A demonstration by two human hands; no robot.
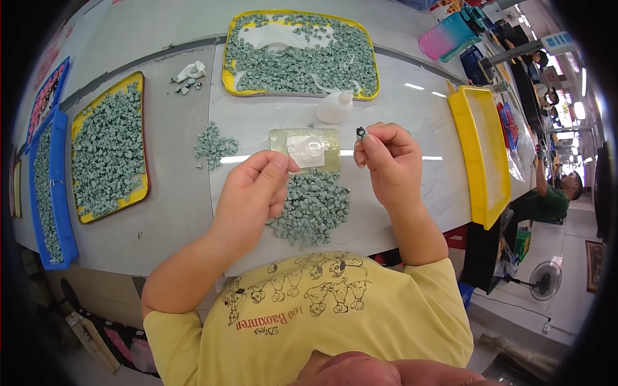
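Between the thumb and fingertips of my right hand is a small grey-green piece with a dark end. My left hand is closed in a pinch by the near left edge of a greenish see-through plate; what its fingertips hold, if anything, is too small to make out. On that plate lies a white sheet with a shiny wet-looking patch. A pile of small grey-green pieces lies just nearer to me. Behind the plate is a white squeeze bottle.
A smaller heap of pieces lies to the left. Yellow trays of pieces stand at the back and left, beside a blue tray. On the right are a yellow bin and a blue-pink bottle. A person sits far right.
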